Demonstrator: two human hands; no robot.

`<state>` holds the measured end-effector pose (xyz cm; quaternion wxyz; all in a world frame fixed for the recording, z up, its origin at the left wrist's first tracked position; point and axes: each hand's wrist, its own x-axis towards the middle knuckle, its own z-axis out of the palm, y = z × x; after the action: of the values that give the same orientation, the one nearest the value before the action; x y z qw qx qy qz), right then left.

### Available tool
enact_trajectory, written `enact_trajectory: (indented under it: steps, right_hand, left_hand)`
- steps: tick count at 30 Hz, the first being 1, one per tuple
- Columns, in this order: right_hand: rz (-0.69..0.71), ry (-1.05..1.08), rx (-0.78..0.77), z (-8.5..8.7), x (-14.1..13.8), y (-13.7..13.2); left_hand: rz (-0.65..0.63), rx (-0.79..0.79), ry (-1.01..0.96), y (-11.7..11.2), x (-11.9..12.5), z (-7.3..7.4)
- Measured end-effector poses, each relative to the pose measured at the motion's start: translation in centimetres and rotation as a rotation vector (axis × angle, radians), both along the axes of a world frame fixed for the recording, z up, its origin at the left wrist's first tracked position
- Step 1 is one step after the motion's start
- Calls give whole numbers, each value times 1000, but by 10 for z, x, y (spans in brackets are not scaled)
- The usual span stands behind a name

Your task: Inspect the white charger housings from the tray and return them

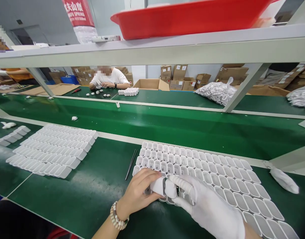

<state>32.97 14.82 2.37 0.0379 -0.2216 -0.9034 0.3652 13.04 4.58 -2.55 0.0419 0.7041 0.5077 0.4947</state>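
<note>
Your bare left hand [137, 192] and white-gloved right hand [207, 209] pinch a small white plastic block [157, 186] between them, over a white plastic compartment tray [217, 176] on a green conveyor belt [68, 192].

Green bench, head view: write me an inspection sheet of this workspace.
surface: green belt bench with a pale rail along its far edge.
job's things: white rectangular plastic block held over a white moulded plastic cell tray; further white plastic tray rows lie to the left.
clutter: slim steel tweezers beside the tray; crumpled white cloth bundle at right.
grippers: bare left hand wearing a bead bracelet grips the block; white-gloved right hand has its fingers at the block's end.
cables: nothing seen.
surroundings: grey shelf beam carrying a red plastic tray; person in a white shirt across the bench; brown cardboard boxes.
</note>
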Motion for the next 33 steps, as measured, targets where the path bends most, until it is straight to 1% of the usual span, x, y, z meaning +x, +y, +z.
enact_trajectory:
  steps: [4,7,14,17,19,21,23,25,26,28,29,30,33]
  right_hand:
    - [16,-3,-22,0,1,2]
    - [-10,1,-12,0,2,4]
    - [11,-42,1,0,2,1]
    - [-20,-80,-45,2,-1,2]
    - [-64,-97,-146,6,-4,5]
    - [-48,-78,-248,9,-5,10]
    - [6,-2,-285,10,-6,14]
    - [-5,82,-328,8,-7,17]
    - [-37,101,-383,6,-7,18]
    - [-69,105,-563,0,-11,19]
    - [-51,112,-672,-3,-14,18]
    - [-3,138,-773,-5,-17,18]
    - [173,292,-1000,-10,-29,15]
  left_hand:
    - [-19,-1,1,1,0,-1]
    - [-18,-9,-2,1,1,-1]
    - [-22,-6,9,0,3,1]
    - [-29,-16,-11,-1,5,0]
    - [-29,-40,-36,-1,6,-1]
    - [-28,-65,-66,-2,7,-2]
    - [-21,-69,-110,-2,8,-2]
    - [-15,-54,-163,-3,8,-1]
    - [-17,-48,-189,-3,9,-1]
    - [-32,-50,-237,-4,10,-1]
    - [-43,-58,-258,-4,11,-1]
    - [-56,-70,-279,-5,11,-2]
    - [-89,-109,-344,-5,14,-5]
